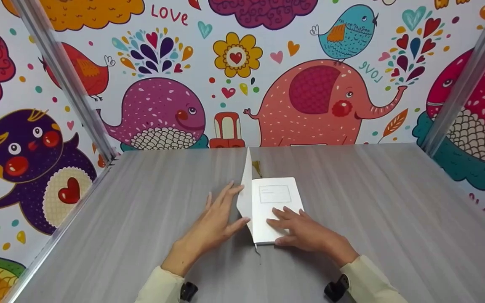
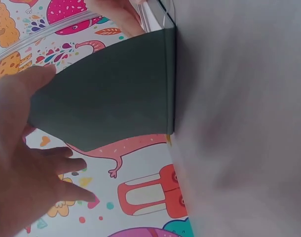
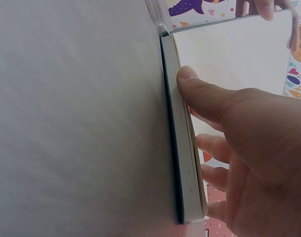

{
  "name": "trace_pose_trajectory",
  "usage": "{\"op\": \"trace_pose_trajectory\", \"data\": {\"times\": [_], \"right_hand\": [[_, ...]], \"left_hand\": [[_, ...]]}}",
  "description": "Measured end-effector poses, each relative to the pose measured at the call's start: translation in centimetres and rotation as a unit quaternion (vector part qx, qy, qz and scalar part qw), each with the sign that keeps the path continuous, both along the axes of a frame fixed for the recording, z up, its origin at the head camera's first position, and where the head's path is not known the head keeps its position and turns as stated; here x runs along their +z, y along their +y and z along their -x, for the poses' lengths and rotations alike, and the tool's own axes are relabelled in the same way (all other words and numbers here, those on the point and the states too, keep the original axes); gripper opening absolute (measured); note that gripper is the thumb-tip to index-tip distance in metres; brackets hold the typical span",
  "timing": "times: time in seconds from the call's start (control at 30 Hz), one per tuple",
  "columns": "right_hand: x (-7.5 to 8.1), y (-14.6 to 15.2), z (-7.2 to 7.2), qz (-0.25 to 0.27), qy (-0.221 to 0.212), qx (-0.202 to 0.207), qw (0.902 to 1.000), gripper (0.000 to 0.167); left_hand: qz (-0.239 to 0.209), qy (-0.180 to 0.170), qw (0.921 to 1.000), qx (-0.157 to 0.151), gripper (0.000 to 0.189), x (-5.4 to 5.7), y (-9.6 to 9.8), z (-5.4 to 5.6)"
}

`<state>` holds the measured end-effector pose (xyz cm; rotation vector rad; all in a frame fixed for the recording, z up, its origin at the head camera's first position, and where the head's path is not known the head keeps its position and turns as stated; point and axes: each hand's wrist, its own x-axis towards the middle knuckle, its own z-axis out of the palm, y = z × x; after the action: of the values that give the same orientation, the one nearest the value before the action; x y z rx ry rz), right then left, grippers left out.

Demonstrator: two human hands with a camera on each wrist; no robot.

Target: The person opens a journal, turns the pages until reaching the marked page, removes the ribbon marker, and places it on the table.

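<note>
A notebook (image 1: 274, 219) with a dark green cover lies on the table, its front cover (image 2: 106, 94) standing nearly upright on the left. Its white first page, with a printed box, faces up. My left hand (image 1: 213, 223) holds the raised cover by its outer edge, thumb near the inner side, other fingers spread. On the lower right of the page rests my right hand (image 1: 305, 229), fingers extended. In the right wrist view its thumb (image 3: 205, 94) lies at the edge of the page block (image 3: 187, 148). A thin ribbon (image 1: 257, 249) trails from the bottom of the spine.
The notebook sits on a grey wood-grain table (image 1: 162, 181). A yellowish tassel (image 1: 257, 168) lies beyond its top edge. Behind stands a cartoon-printed wall (image 1: 234, 92), with metal posts (image 1: 67, 80) at the sides.
</note>
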<state>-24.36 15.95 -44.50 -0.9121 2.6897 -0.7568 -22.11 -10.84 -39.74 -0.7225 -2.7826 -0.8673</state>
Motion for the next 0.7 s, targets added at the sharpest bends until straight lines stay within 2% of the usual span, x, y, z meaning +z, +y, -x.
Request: {"op": "trace_pose_trajectory", "data": {"times": [0.2,0.4,0.53,0.7], "right_hand": [[0.1,0.1,-0.2,0.009,0.002,0.005,0.9999,0.06],[0.0,0.1,-0.1,0.01,-0.01,-0.005,0.9999,0.06],[0.0,0.1,-0.2,0.017,-0.014,-0.005,0.9998,0.061],[-0.1,0.0,-0.1,0.018,-0.023,-0.004,0.9996,0.061]], "left_hand": [[0.006,0.002,0.999,0.044,0.072,-0.1,-1.2,-0.2],[0.009,0.0,0.9962,0.086,0.064,-0.3,-2.0,-0.4],[0.035,0.002,0.9933,0.11,0.061,-0.6,-2.3,-0.7],[0.078,0.004,0.9897,0.12,0.065,-0.8,-2.6,-0.8]]}}
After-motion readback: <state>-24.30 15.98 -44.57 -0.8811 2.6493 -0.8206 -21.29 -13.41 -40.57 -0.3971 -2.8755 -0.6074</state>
